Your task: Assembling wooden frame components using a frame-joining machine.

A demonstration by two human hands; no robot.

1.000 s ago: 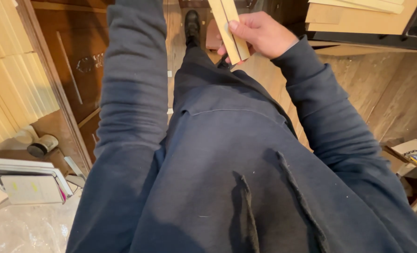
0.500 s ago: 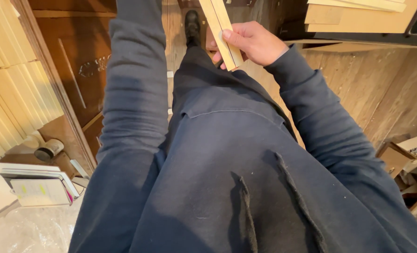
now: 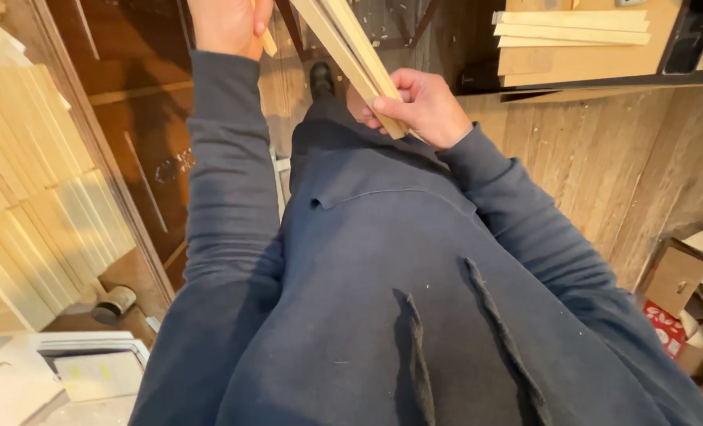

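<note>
My right hand point(image 3: 416, 106) grips a bundle of long pale wooden strips point(image 3: 350, 51) that runs up and to the left out of the top of the head view. My left hand point(image 3: 226, 24) is raised at the top left, closed around the end of another pale wooden piece point(image 3: 268, 42); most of that piece is hidden by the fingers. Both arms are in dark blue sleeves, and my dark blue sweatshirt fills the lower middle. One dark shoe point(image 3: 321, 76) shows on the floor between the hands.
Stacks of pale wooden slats point(image 3: 28, 205) lean at the left beside a dark wooden panel point(image 3: 134, 102). More flat strips point(image 3: 572, 28) lie on a surface at the top right. A cardboard box point(image 3: 683, 284) stands at the right, a tape roll point(image 3: 113, 304) and papers at the lower left.
My left hand has come into view at the top, closed on a wooden piece. The right hand with its strips sits lower in the picture as the camera has tilted.
</note>
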